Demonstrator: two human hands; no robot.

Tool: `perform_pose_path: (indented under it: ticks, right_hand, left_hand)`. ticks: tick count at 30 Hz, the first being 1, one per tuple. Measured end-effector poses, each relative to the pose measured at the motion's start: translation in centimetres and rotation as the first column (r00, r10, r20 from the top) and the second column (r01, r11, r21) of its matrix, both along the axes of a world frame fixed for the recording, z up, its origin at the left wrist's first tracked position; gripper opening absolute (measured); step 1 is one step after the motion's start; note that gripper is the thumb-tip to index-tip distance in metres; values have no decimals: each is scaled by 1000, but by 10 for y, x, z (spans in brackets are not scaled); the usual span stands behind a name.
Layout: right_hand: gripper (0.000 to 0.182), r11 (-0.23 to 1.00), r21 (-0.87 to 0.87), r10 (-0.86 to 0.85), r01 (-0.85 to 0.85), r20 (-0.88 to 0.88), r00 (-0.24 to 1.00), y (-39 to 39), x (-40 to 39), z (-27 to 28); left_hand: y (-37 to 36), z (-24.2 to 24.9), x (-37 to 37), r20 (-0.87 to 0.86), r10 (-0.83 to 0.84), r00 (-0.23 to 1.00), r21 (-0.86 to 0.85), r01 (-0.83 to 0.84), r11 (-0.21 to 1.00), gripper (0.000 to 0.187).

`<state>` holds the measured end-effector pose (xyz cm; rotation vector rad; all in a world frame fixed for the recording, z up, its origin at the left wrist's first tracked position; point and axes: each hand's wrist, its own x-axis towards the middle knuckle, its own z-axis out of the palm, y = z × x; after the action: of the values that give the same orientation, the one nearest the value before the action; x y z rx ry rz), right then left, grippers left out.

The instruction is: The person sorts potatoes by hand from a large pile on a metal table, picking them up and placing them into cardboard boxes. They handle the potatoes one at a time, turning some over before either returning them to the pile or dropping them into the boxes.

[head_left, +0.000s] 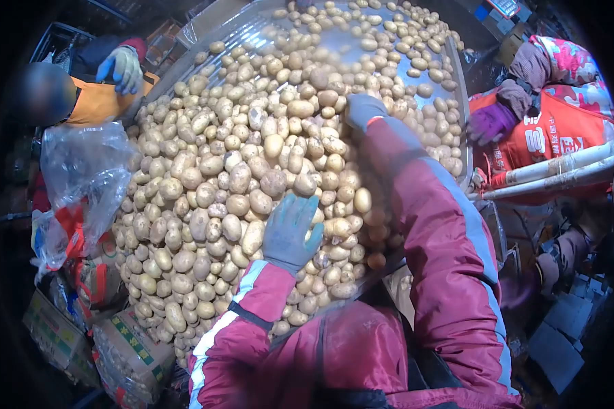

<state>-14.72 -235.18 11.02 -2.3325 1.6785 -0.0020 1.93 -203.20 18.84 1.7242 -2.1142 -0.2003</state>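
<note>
Your maroon jacket [361, 341] is at the tray's [465, 129] near side. Potatoes [239, 178] are heaped in the tray. Your left hand [290, 233] lies open atop them; right hand [367, 111], farther in, grip indeterminable. Judged firm, individually light, bruisable, liable to roll; cup each around its middle.

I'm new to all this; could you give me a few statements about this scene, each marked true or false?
1. The person's left hand, in a grey-green glove, is on the heap of light brown potatoes. True.
2. The person's right hand is bare. False: the right hand wears a grey glove.
3. A red apron with white lettering is on the right. True.
4. The clear plastic bag is right of the heap. False: the bag is on the left.
</note>
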Motion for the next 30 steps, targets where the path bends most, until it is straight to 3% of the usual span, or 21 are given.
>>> perform_pose_path:
  ticks: [1,3,4,5,7,9,11,12,13,14,16,17,18,19,21,22,23,24,25,27,30]
  right_hand:
    - [38,1000,-10,1,-1,4,1000,-3,-8,13]
    - [36,934,345,-17,-89,294,956,6,-38,40]
    - [39,855,512,-291,-83,606,740,31,-59,50]
    - [41,747,646,-556,-160,737,384,48,-83,55]
    - [46,701,620,-669,-353,742,-25,31,-145,-5]
    - [49,620,736,-782,-271,609,-133,51,-140,68]
    - [49,604,766,-795,-220,596,-109,8,-134,50]
    - [47,775,632,-598,-20,744,298,-17,-124,38]
    - [45,917,391,-334,74,654,679,-25,-114,38]
    - [45,915,396,-338,74,656,675,-27,-102,36]
    - [40,990,104,-110,96,134,985,-25,-57,59]
    - [40,990,104,-107,93,140,984,-29,-48,52]
    - [40,993,90,-77,77,3,997,-36,-39,37]
    - [40,995,81,-49,61,-139,989,-42,-36,28]
    - [49,986,143,-70,90,-141,988,-55,-58,13]
    - [49,932,359,-126,45,207,970,-64,-80,0]
    - [49,842,534,-241,-80,505,829,-68,-91,-7]
    - [43,886,453,-300,-100,724,622,-43,-95,6]
    - [43,885,456,-303,-94,717,627,-22,-103,19]
    - [36,679,709,-674,-191,705,220,13,-121,39]
    - [29,605,721,-770,-338,637,-20,50,-134,28]
  left_hand:
    - [-2,2,2,8,0,1000,2,0,1000,56]
    - [-2,4,4,0,-10,1000,9,10,1000,55]
    - [-3,4,4,-15,-13,1000,17,13,1000,55]
    - [-3,3,4,-32,-10,999,27,11,1000,55]
    - [-2,-1,6,-22,-9,1000,11,10,1000,57]
    - [-1,0,5,5,-6,1000,23,6,1000,56]
    - [-2,-2,5,4,-4,1000,33,4,999,57]
    - [-2,-3,5,5,-5,1000,41,5,999,57]
    - [-2,-2,6,10,-5,1000,45,4,999,57]
    - [-1,-2,5,0,-5,1000,43,5,999,57]
    - [-2,-1,4,-6,-4,1000,36,5,999,58]
    - [-2,-1,3,7,1,1000,38,-1,999,58]
    - [-2,-1,3,19,5,1000,39,-6,999,58]
    - [-2,-1,3,18,5,1000,41,-6,999,58]
    - [-2,0,4,-15,2,1000,15,-2,1000,58]
    - [-4,1,5,-13,6,1000,2,-6,1000,58]
    - [-3,2,6,5,8,1000,13,-9,1000,58]
    - [-1,2,4,17,8,1000,30,-9,1000,57]
    - [0,3,2,8,6,1000,32,-6,999,57]
    - [-2,6,3,-18,9,1000,45,-8,999,57]
    - [-1,0,1,-18,1,1000,10,-1,1000,58]
